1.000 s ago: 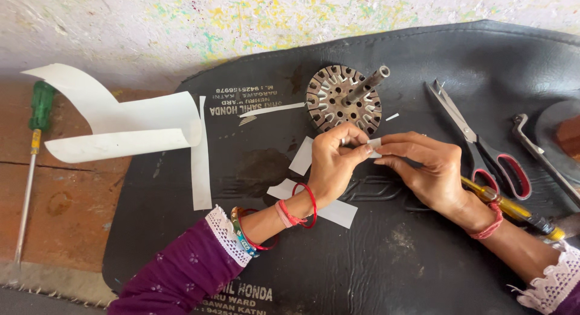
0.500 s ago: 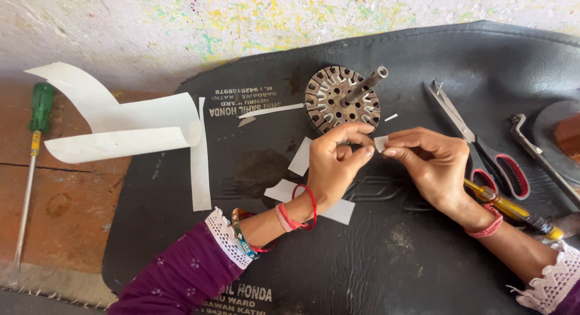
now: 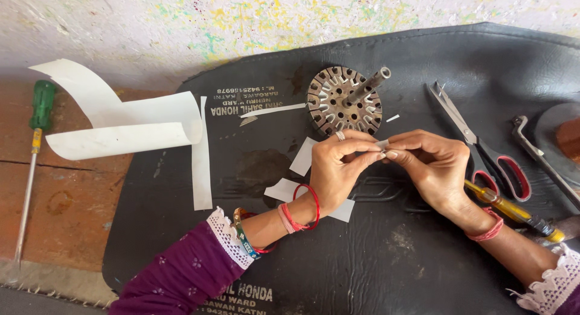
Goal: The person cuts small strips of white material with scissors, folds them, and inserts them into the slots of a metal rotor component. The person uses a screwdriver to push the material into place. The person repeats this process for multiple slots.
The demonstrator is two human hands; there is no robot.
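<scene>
Near the middle of the frame, your left hand (image 3: 335,170) and right hand (image 3: 432,167) meet fingertip to fingertip, both pinched on a small white paper strip (image 3: 382,145). Its long axis seems to run left-right between them. Just above sits the round slotted metal motor core (image 3: 343,101), shaft pointing upper right.

hands: left hand (image 3: 338,170) and right hand (image 3: 432,167) pinch paper slip (image 3: 382,144)
place: just below stator (image 3: 344,100)
scissors (image 3: 480,146): right of stator
</scene>
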